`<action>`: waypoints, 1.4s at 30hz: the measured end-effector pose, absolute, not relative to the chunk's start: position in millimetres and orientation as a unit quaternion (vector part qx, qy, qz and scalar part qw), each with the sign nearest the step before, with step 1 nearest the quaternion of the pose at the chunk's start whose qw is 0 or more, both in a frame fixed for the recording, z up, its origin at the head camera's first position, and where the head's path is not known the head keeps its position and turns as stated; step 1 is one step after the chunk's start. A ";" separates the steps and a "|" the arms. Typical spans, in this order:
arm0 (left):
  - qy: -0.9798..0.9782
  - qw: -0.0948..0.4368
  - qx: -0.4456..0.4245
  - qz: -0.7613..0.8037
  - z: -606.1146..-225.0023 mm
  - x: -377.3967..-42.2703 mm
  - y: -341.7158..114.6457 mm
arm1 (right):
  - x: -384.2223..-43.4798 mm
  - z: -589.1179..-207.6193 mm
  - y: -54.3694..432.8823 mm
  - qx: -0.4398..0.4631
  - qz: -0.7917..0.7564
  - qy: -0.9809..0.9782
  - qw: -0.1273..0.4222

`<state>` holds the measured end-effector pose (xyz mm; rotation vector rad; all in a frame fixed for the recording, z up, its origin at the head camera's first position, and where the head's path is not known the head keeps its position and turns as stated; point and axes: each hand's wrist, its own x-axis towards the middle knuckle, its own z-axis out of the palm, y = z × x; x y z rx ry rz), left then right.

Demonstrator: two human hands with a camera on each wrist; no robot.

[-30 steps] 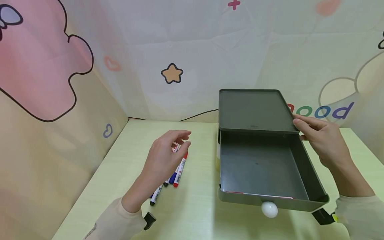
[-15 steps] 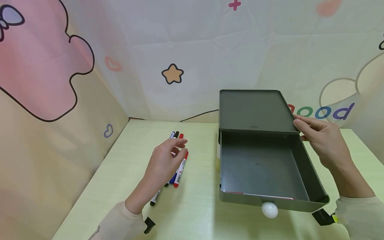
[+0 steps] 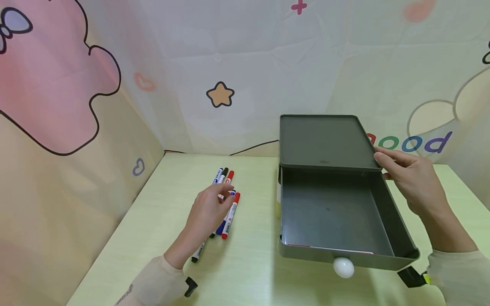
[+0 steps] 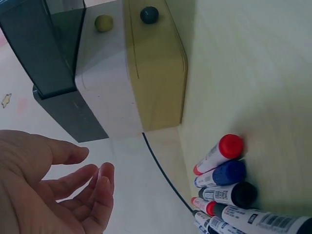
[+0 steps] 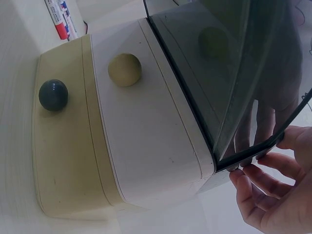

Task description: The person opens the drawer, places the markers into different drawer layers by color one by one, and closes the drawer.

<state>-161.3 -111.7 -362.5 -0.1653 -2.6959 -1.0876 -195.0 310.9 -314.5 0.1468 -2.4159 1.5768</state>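
My left hand (image 3: 206, 210) hovers over several whiteboard markers on the table, thumb and fingers loosely bent with a gap between them. Nothing lies in its grasp in the left wrist view. A red-capped marker (image 3: 231, 216) lies just right of the hand, which hides part of the bunch. To the right stands a small drawer cabinet (image 3: 325, 140) with its dark grey top drawer (image 3: 317, 253) pulled out; bare floor shows inside. My right hand (image 3: 415, 178) grips the cabinet's right edge near the top, thumb above and fingers lower down, as the right wrist view (image 5: 273, 195) also shows.
The drawer carries a white round knob (image 3: 343, 267) and juts over the table (image 3: 245, 272). Below it are a white drawer (image 5: 146, 122) and a yellow drawer (image 5: 68, 146), both closed. A thin black cable (image 3: 254, 146) runs along the back by the printed cloth backdrop (image 3: 249, 55).
My left hand has come down and slightly toward me, so the far ends of the markers now show. The right hand, cabinet and drawer have stayed put.
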 end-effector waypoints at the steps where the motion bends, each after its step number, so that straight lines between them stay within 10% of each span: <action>1: -0.921 0.109 -0.055 -0.369 -364.6 -161.9 -111.6 | -195.0 -314.6 310.8 0.052 0.541 -0.830 0.127; 42: -0.983 -0.017 -0.053 -0.176 -408.0 -188.7 -100.3 | -195.3 -315.2 312.1 0.050 0.543 -0.829 0.123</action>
